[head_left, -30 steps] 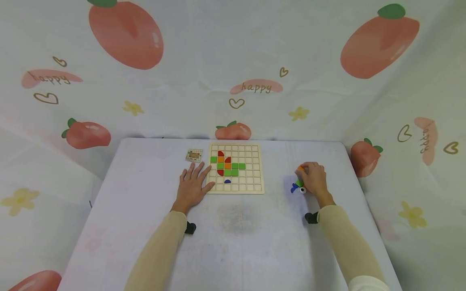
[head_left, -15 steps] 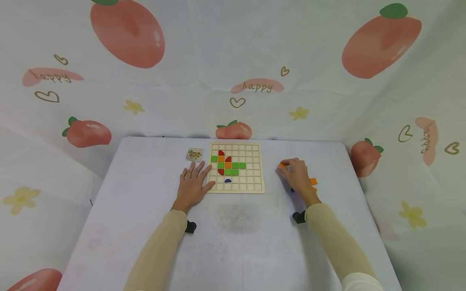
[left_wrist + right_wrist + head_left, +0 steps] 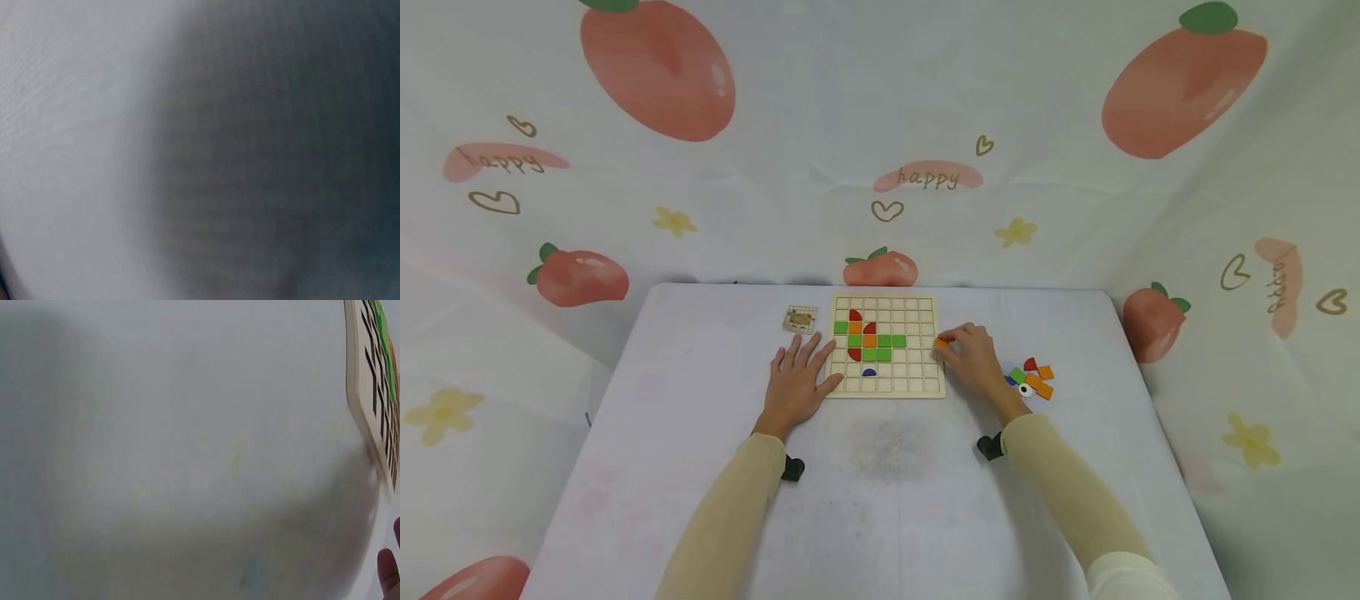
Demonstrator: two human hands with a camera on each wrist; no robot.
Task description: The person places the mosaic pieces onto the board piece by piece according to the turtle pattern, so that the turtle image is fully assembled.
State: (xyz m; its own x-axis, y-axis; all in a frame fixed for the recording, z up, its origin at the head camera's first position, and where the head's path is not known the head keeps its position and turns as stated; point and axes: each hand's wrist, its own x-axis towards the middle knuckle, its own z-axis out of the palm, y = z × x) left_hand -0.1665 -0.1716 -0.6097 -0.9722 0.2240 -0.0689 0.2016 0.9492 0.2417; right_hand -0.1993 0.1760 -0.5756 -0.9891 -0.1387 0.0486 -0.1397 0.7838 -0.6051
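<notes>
A wooden grid board (image 3: 917, 387) lies flat at the far middle of the table, with red, orange and green pieces forming a cluster on its left half. A blue half-round piece (image 3: 869, 372) sits below that cluster. My left hand (image 3: 795, 387) rests spread out, its fingertips and thumb on the board's left edge. At the board's right edge my right hand (image 3: 973, 358) pinches a small orange piece (image 3: 942, 342) between thumb and fingers. The right wrist view catches only fingertips (image 3: 388, 570) near the board's corner (image 3: 369, 406). Dark blur fills most of the left wrist view.
Right of my right hand lies a loose pile of pieces: a red one (image 3: 1031, 364), a green one (image 3: 1017, 376), orange ones (image 3: 1040, 386) and a white eye piece (image 3: 1025, 390). A small printed pattern card (image 3: 801, 319) lies left of the board.
My right hand has picked up an orange piece from the pile and carried it left to the board's right edge, uncovering the pile. My left hand has stayed in place.
</notes>
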